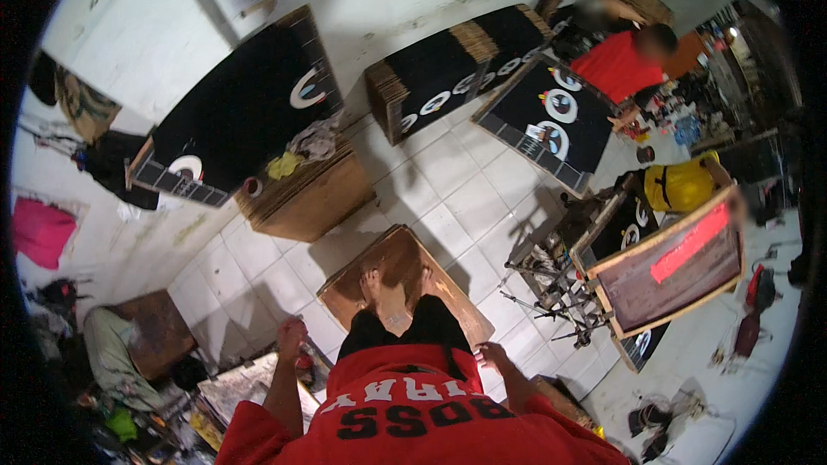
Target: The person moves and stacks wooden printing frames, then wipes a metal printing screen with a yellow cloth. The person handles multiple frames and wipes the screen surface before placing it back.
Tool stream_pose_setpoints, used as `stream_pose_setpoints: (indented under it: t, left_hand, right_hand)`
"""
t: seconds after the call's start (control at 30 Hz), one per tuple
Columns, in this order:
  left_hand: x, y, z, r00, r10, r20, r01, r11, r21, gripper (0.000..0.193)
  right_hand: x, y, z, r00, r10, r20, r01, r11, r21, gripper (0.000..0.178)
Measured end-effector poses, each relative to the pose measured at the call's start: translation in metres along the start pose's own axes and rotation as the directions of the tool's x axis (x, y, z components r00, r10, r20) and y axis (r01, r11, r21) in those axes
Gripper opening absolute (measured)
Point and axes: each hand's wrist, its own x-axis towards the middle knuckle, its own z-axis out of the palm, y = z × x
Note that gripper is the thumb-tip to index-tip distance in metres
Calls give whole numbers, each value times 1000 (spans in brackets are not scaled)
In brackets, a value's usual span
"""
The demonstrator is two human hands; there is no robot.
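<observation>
My left hand (293,335) hangs low at my left side, beside the edge of a cluttered low table (250,386); its fingers look loose and nothing shows in them. At my right side my right hand (492,356) hangs with its fingers apart and nothing in it. I stand barefoot on a brown wooden platform (448,293). Ahead to the left, a large black panel (241,103) with round white prints leans over a stack of brown boards (314,198). A crumpled grey cloth (317,138) and a yellow cloth (284,165) lie by its near edge.
Black printed boards (431,65) are stacked along the wall. A person in red (624,65) is beside another printed panel (551,120). At right, a person in yellow (685,185) is near a wood-framed printing screen (672,267) with a red patch, by a metal stand (560,284).
</observation>
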Motion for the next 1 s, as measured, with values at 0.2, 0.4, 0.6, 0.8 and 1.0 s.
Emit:
stream_pose_setpoints:
  t: [0.2,0.4,0.6,0.8,1.0]
  left_hand:
    - [-2,31,32,964,-245,-104,264,931,253,33]
    - [55,56,110,849,-514,124,387,763,517,39]
    - [156,117,267,898,-163,409,-145,767,625,27]
    - [123,158,347,794,-194,576,-220,792,569,27]
    - [109,109,386,714,-260,650,-449,542,710,30]
  right_hand:
    - [-14,33,-7,954,-193,-228,188,981,-45,26]
    - [-51,106,-1,868,-108,-484,326,859,394,25]
    - [-48,197,64,848,80,-523,298,745,597,27]
    - [-47,224,155,910,19,-414,321,600,733,31]
    - [-59,253,187,888,17,-459,396,477,784,30]
